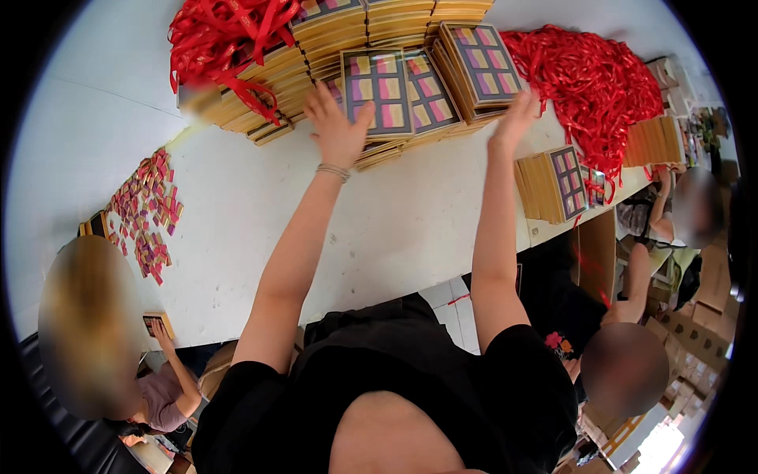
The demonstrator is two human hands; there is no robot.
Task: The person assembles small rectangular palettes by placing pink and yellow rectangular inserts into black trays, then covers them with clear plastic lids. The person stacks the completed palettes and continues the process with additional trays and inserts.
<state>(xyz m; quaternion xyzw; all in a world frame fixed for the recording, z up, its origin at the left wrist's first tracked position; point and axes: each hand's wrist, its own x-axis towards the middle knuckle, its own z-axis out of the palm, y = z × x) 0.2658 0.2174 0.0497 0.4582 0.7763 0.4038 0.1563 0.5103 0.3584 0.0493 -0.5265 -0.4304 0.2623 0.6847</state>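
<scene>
Worktop, white, scuffed (403, 225): carries all the stock listed.

Left hand (339, 122), one, bare: open, fingers spread, at the left side of a flat rectangular box with a clear, dark-framed lid and six pink, yellow and purple windows (377, 93). The box tops a low stack, toward the worktop's far edge; the thumb overlies its face.

Right hand (515, 125), one, bare: open, fingers extended and nothing gripped, beside the near right corner of a taller leaning stack of like boxes (482, 71). Contact cannot be told.

Between the two stacks: one similar box, tilted (430, 95), partly covered by the left-hand box.

Behind: tightly packed rows of pale-sided boxes (399, 28), closing off the space beyond the hands.

Ribbons, glossy red, two tangled heaps: a left heap (229, 39) draped over the packed rows; a larger right heap (592, 87), just beyond the right hand, crowding that side.

Near edge, right: a leaning row of windowed boxes (550, 184), loose red strands beside it.

Toward the left end: scattered small pink, yellow and purple pieces (150, 209).

Near edge, left: a co-worker's hand (163, 332) on a small box (158, 322).
</scene>
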